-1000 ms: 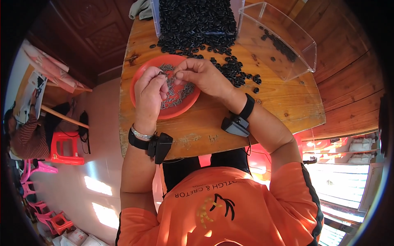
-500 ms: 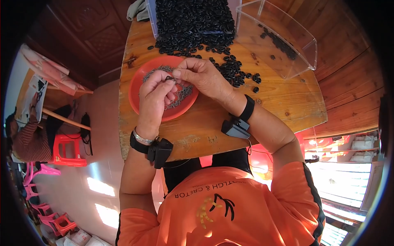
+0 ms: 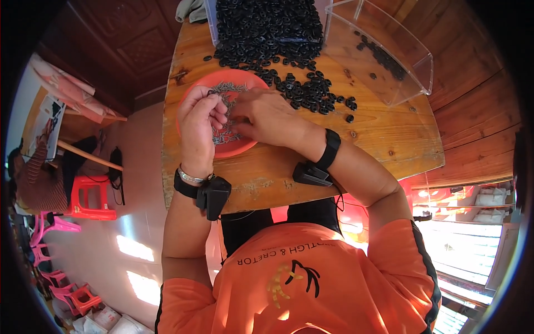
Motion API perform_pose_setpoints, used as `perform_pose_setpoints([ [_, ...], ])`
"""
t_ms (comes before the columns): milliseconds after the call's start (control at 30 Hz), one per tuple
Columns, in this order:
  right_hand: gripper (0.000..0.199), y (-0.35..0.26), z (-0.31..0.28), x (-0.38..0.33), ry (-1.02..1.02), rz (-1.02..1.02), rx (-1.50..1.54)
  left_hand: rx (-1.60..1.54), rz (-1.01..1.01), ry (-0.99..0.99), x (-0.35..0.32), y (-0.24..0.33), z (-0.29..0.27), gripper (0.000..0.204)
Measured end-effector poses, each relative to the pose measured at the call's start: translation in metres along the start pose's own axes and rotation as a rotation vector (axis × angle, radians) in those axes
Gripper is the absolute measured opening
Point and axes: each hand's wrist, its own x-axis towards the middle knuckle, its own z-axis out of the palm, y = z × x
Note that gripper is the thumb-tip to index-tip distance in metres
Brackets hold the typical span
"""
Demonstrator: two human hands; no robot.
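Over the left side of the red round bowl, my left hand is closed, pinching a small black oval piece between thumb and forefinger. Small grey metal pieces that look like screws lie loose in the bowl. My right hand dips into the bowl from the right, its fingers bent down and apart over the screws. Whether its fingertips touch any screw is hard to see. Just to the right of the bowl several loose black oval pieces are scattered on the wooden table.
At the table's far side a clear bin lies heaped with black oval pieces, some spilling out in front. Beside it stands a transparent box with a few black pieces. A red stool and a seated person are at the left.
My right hand has left the piece in my left hand and come down into the bowl. My left hand has shifted slightly left, still pinching the black piece.
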Motion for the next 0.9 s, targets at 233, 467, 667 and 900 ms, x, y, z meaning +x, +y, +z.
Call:
perform_pose_setpoints([
  [233,0.011,-0.001,0.008,0.004,-0.082,-0.058,-0.258,0.015,0.02,-0.031,-0.002,0.002,0.0,0.01],
  [467,0.008,0.003,-0.003,0.008,0.017,-0.035,-0.045,0.008,0.025,-0.022,-0.003,0.005,-0.002,0.01],
  [667,0.013,0.008,-0.012,0.008,0.009,0.105,0.217,-0.035,-0.01,-0.089,-0.002,0.006,-0.002,0.012],
  [900,0.012,0.004,-0.021,0.006,0.046,0.099,0.221,0.064,-0.056,-0.185,0.0,0.001,-0.002,0.013],
])
